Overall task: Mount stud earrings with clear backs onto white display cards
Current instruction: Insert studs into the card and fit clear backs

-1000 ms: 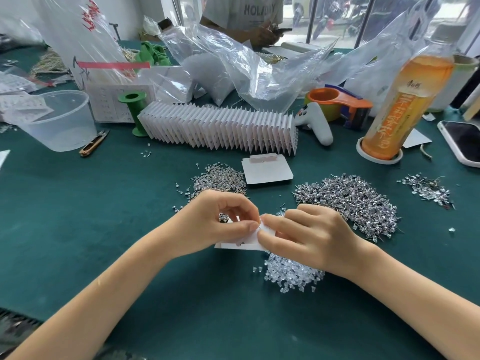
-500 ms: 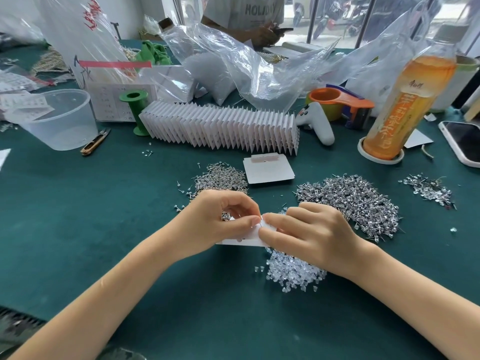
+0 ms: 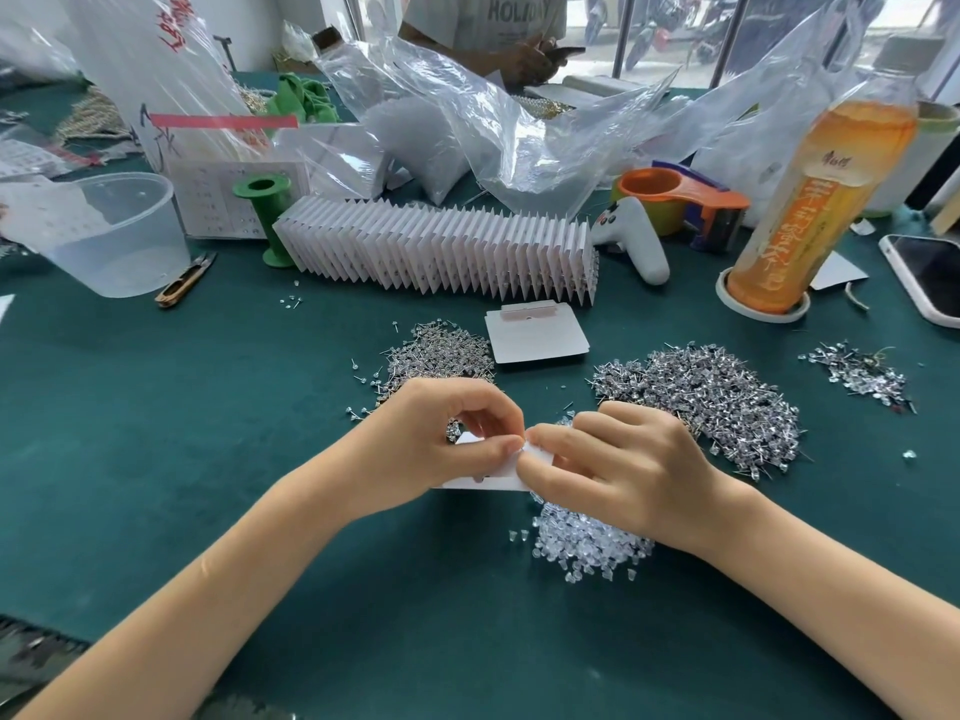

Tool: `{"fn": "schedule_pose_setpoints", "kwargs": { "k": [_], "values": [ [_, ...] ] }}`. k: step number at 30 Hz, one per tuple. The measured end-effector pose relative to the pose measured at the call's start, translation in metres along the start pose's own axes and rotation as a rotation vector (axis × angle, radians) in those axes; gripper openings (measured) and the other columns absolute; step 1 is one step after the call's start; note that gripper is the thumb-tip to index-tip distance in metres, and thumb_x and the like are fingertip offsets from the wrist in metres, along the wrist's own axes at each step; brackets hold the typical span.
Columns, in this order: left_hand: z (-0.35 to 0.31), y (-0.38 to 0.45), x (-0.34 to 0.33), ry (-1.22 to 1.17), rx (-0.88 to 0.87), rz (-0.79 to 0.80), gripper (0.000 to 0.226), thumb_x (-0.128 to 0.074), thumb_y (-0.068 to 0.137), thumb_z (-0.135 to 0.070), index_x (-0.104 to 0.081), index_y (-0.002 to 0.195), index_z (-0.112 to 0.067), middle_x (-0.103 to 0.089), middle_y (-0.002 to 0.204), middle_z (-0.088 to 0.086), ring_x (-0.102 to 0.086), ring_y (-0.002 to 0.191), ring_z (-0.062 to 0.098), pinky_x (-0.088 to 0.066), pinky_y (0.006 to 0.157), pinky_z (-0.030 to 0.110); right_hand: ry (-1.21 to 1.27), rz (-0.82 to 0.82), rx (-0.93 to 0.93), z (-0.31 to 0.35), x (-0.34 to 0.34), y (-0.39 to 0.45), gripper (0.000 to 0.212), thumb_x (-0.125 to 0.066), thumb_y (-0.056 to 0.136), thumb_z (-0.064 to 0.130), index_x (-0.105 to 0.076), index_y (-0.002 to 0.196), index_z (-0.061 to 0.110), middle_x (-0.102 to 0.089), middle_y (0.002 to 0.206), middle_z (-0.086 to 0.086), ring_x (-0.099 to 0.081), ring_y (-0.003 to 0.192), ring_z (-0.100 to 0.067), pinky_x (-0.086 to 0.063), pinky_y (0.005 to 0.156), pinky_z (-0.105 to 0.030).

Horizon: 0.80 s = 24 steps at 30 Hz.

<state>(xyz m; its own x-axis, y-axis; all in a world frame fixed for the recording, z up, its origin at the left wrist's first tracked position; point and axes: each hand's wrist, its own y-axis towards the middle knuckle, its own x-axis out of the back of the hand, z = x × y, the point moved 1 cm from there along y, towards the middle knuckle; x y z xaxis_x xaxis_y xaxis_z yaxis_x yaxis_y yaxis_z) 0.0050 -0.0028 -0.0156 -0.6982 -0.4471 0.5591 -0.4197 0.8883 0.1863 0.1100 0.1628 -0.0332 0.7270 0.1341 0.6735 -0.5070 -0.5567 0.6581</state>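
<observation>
Green felt table (image 3: 156, 433) lay under everything, with the long row of finished cards (image 3: 436, 252) standing at the back and the big stud pile (image 3: 701, 397) to my right. Between my hands I held one white display card (image 3: 483, 481), my left hand (image 3: 431, 449) pinching its upper edge and my right hand (image 3: 618, 465) pinching something tiny against it, too small to make out. I judged the trick was keeping the card steady and pressing straight. Clear backs (image 3: 587, 548) waited just below.
</observation>
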Motion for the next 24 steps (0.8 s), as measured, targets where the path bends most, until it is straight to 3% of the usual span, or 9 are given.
{"fn": "schedule_pose_setpoints", "kwargs": {
  "k": [4, 12, 14, 17, 19, 22, 24],
  "values": [
    [0.0, 0.001, 0.001, 0.013, -0.007, 0.028, 0.011, -0.07, 0.083, -0.007, -0.068, 0.085, -0.017, -0.065, 0.075, -0.013, -0.059, 0.068, 0.008, -0.042, 0.07, 0.012, -0.017, -0.011, 0.018, 0.0, 0.0, 0.0, 0.019, -0.07, 0.074, -0.001, -0.074, 0.078, 0.018, -0.065, 0.064, 0.0, -0.046, 0.045, -0.017, -0.04, 0.04, -0.026],
    [-0.001, 0.003, 0.002, -0.006, -0.03, 0.015, 0.006, -0.072, 0.083, -0.009, -0.069, 0.086, -0.014, -0.066, 0.076, -0.01, -0.059, 0.068, 0.009, -0.044, 0.069, 0.016, -0.017, -0.013, 0.031, -0.002, 0.0, 0.001, 0.021, -0.072, 0.074, -0.002, -0.071, 0.086, 0.015, -0.066, 0.067, -0.001, -0.049, 0.045, -0.017, -0.041, 0.041, -0.026],
    [-0.001, 0.004, 0.007, -0.027, -0.047, -0.149, 0.01, -0.072, 0.084, -0.02, -0.071, 0.092, -0.015, -0.069, 0.083, -0.008, -0.062, 0.074, 0.011, -0.048, 0.073, 0.021, 0.022, -0.04, -0.016, -0.005, 0.0, 0.004, 0.026, -0.074, 0.071, -0.005, -0.067, 0.088, 0.013, -0.069, 0.071, -0.002, -0.051, 0.046, -0.018, -0.043, 0.042, -0.026],
    [0.0, 0.0, 0.02, -0.075, -0.01, -0.518, 0.017, -0.06, 0.086, -0.037, -0.069, 0.09, -0.024, -0.07, 0.087, -0.009, -0.064, 0.082, 0.014, -0.05, 0.077, 0.027, 0.091, -0.063, -0.1, -0.009, 0.001, 0.004, 0.019, -0.069, 0.075, -0.009, -0.073, 0.078, 0.01, -0.071, 0.076, -0.004, -0.054, 0.048, -0.02, -0.045, 0.043, -0.027],
    [-0.001, -0.005, 0.023, -0.023, -0.064, -0.61, 0.018, -0.054, 0.089, -0.036, -0.067, 0.085, -0.024, -0.068, 0.08, -0.009, -0.061, 0.077, 0.013, -0.048, 0.073, 0.028, 0.169, -0.072, -0.18, -0.012, -0.001, 0.001, 0.017, -0.063, 0.082, -0.006, -0.074, 0.078, 0.007, -0.072, 0.076, -0.003, -0.058, 0.05, -0.022, -0.047, 0.044, -0.029],
    [-0.004, -0.013, 0.019, 0.115, -0.259, -0.531, 0.018, -0.054, 0.091, -0.021, -0.065, 0.079, -0.012, -0.064, 0.077, -0.002, -0.059, 0.073, 0.018, -0.045, 0.065, 0.03, 0.297, -0.144, -0.427, -0.021, -0.004, -0.003, 0.012, -0.064, 0.087, 0.006, -0.073, 0.081, 0.002, -0.068, 0.061, -0.004, -0.059, 0.047, -0.019, -0.047, 0.041, -0.031],
    [-0.006, -0.016, 0.014, 0.114, -0.32, -0.373, 0.019, -0.058, 0.089, -0.015, -0.068, 0.075, -0.006, -0.063, 0.074, 0.002, -0.06, 0.069, 0.018, -0.045, 0.064, 0.026, 0.364, -0.178, -0.641, -0.028, -0.006, -0.006, 0.016, -0.066, 0.087, 0.017, -0.072, 0.086, 0.002, -0.061, 0.053, -0.005, -0.051, 0.04, -0.018, -0.042, 0.037, -0.029]
  ]
}}
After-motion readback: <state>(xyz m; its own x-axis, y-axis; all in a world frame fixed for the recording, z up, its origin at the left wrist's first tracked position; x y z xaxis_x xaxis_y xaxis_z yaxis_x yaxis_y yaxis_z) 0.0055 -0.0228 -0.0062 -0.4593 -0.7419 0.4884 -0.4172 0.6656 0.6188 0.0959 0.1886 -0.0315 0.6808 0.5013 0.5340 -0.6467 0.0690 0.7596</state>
